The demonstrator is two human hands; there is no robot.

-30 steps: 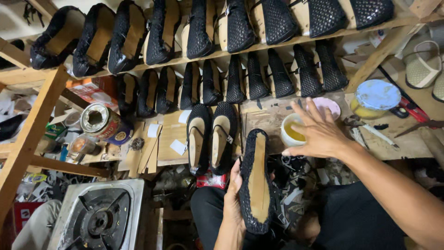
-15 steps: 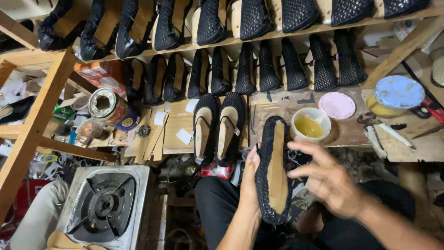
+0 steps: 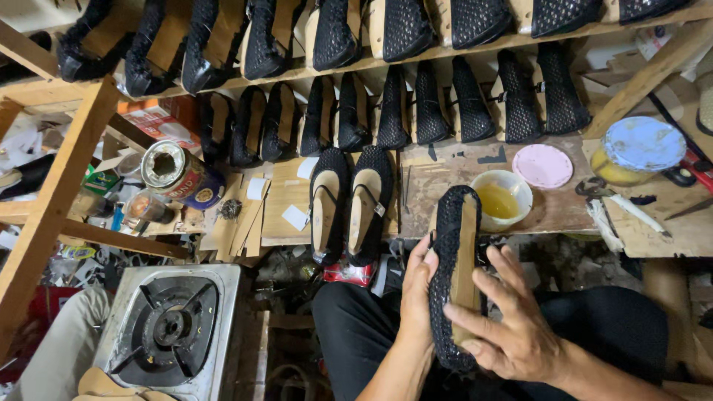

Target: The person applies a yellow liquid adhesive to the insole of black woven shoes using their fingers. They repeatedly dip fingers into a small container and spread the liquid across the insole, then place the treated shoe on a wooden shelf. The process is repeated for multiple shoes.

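A black woven shoe upper on a wooden last [image 3: 454, 260] stands sole-up over my lap. My left hand [image 3: 417, 291] grips its left side. My right hand [image 3: 511, 324] lies on its lower right part, fingers spread across the tan sole board. Just beyond the shoe's toe sits a small white bowl of yellow glue [image 3: 502, 199] on the wooden bench [image 3: 445, 178]. A finished-looking pair of black shoes [image 3: 349, 202] rests sole-up to the left of the held shoe.
Two shelves of black woven shoes on lasts [image 3: 445, 104] fill the back. A pink lid [image 3: 544, 165], a blue-lidded jar [image 3: 637, 148], an open tin can [image 3: 172, 172] and tools lie on the bench. A gas stove [image 3: 172, 327] stands at lower left beside wooden frame beams [image 3: 52, 200].
My right hand has drawn back from the glue bowl and come down onto the shoe's sole. The left hand kept hold of the shoe throughout.
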